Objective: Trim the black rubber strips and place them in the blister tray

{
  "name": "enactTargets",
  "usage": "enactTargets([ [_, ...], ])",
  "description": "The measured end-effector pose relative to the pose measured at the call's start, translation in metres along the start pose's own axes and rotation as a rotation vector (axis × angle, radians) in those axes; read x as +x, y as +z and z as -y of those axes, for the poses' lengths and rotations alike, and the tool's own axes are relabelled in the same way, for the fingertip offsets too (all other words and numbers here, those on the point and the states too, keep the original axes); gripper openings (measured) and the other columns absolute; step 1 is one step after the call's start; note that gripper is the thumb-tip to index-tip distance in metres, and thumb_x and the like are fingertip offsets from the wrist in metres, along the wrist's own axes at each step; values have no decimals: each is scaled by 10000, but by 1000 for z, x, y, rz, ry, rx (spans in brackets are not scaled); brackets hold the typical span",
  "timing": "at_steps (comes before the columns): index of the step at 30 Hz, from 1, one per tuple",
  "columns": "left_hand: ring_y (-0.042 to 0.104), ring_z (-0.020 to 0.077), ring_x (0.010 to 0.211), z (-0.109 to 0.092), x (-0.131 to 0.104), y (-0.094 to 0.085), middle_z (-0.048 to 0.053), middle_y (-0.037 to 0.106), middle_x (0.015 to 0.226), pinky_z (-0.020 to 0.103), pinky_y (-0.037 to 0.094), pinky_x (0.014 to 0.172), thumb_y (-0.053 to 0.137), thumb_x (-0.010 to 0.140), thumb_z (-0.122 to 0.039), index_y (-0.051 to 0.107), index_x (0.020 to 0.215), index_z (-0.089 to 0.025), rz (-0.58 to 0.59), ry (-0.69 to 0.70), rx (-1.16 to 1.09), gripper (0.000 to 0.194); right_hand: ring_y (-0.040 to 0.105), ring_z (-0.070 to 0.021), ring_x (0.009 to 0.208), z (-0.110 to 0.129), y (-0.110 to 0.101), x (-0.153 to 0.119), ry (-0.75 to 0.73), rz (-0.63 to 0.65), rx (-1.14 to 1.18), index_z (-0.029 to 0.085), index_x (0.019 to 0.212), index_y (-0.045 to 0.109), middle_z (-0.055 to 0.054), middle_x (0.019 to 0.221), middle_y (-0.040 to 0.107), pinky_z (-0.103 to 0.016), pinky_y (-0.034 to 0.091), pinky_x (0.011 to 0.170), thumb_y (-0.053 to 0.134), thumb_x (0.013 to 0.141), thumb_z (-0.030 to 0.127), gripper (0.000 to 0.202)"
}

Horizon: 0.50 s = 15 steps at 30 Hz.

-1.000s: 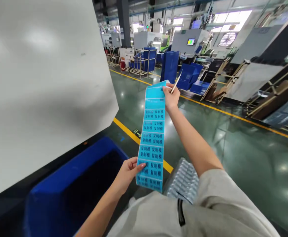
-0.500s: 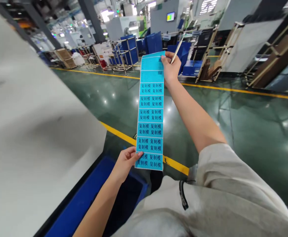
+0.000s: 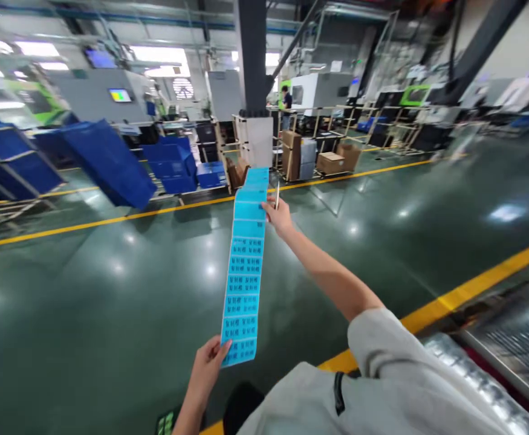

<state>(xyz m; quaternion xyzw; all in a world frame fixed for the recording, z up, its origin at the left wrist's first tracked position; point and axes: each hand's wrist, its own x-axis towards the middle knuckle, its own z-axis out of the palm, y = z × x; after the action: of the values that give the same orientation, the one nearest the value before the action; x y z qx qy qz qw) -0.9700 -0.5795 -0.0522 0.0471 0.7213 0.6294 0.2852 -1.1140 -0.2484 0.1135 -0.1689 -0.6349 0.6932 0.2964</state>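
A long strip of bright blue labels [image 3: 243, 284] stretches away in front of me, most of its lower labels printed with dark characters. My left hand [image 3: 207, 365] pinches the near left corner, thumb on top. Further up, my right hand [image 3: 277, 215] grips the strip's right edge. Between the fingers of that hand a thin, pale pen-like stick [image 3: 277, 194] also points upward. Beyond the right hand the strip's far end bends back and hangs over the floor.
Yellow lines [image 3: 173, 209] cross the green floor [image 3: 123, 314]. Blue bins [image 3: 171, 163], pipe-frame racks and cardboard boxes [image 3: 331, 162] stand beyond. A dark pillar [image 3: 251, 57] rises there, and a person [image 3: 286, 99] is near the machines. Clear wrapped material [image 3: 477, 374] lies at lower right.
My view has swung to the right, away from the white panel and blue bin. More of the strip shows past my right hand. Both hands keep their hold.
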Motion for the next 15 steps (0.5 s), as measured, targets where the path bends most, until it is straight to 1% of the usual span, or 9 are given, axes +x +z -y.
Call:
enactTargets([
  [2, 611, 201, 614, 21, 77, -6, 24, 612, 578, 309, 509, 638, 769, 544, -693, 676, 699, -137, 64, -26, 21, 586, 390, -63, 373, -34, -11, 26, 60, -46, -24, 188, 859, 567, 116, 436, 455, -181, 289, 382, 741, 695, 379, 306],
  [4, 682, 276, 767, 30, 159, -4, 91, 708, 748, 369, 546, 751, 811, 477, -672, 694, 869, -142, 166, -53, -24, 670, 379, -63, 367, -66, -19, 47, 115, -99, -27, 185, 839, 585, 106, 417, 455, -182, 259, 364, 761, 661, 426, 348],
  [5, 692, 316, 905, 29, 200, 0, 142, 732, 909, 396, 545, 829, 828, 466, -646, 679, 1005, -145, 210, -58, -47, 751, 374, -64, 362, -82, -23, 54, 146, -129, -22, 181, 830, 591, 103, 408, 450, -185, 248, 356, 770, 640, 452, 376],
  [7, 585, 359, 1208, 14, 280, 17, 223, 631, 1261, 433, 492, 980, 842, 490, -588, 559, 1274, -157, 257, -26, -32, 938, 376, -64, 360, -113, -32, 61, 210, -207, 0, 173, 836, 603, 100, 420, 456, -187, 244, 349, 785, 598, 496, 440],
  [9, 439, 355, 1364, -14, 350, 44, 228, 491, 1435, 446, 413, 1081, 830, 536, -552, 456, 1393, -154, 316, 95, 67, 1016, 367, -59, 350, -139, -40, 61, 286, -315, 26, 165, 814, 602, 95, 436, 460, -190, 236, 339, 792, 569, 535, 483],
  [10, 419, 351, 1378, -30, 380, 60, 215, 486, 1446, 452, 382, 1110, 816, 563, -547, 470, 1389, -148, 394, 154, 126, 980, 369, -60, 345, -150, -45, 60, 324, -376, 41, 162, 810, 601, 94, 439, 459, -192, 236, 336, 797, 558, 543, 497],
  [12, 501, 354, 1306, -60, 430, 96, 184, 596, 1340, 467, 366, 1124, 783, 612, -558, 602, 1262, -133, 649, 213, 226, 797, 367, -61, 337, -167, -57, 61, 380, -525, 73, 158, 812, 601, 97, 437, 453, -192, 230, 334, 804, 548, 543, 509],
  [14, 623, 353, 1136, -80, 469, 138, 155, 714, 1126, 488, 430, 1066, 736, 666, -589, 715, 1060, -133, 921, 181, 310, 603, 359, -56, 336, -182, -77, 68, 400, -710, 106, 161, 826, 594, 100, 446, 457, -190, 217, 336, 801, 550, 535, 509],
  [15, 659, 348, 1056, -86, 486, 160, 144, 740, 1035, 491, 468, 1022, 716, 685, -603, 739, 991, -137, 1042, 150, 344, 558, 353, -53, 337, -189, -91, 74, 398, -810, 120, 165, 835, 587, 103, 450, 459, -188, 209, 337, 796, 555, 532, 506],
])
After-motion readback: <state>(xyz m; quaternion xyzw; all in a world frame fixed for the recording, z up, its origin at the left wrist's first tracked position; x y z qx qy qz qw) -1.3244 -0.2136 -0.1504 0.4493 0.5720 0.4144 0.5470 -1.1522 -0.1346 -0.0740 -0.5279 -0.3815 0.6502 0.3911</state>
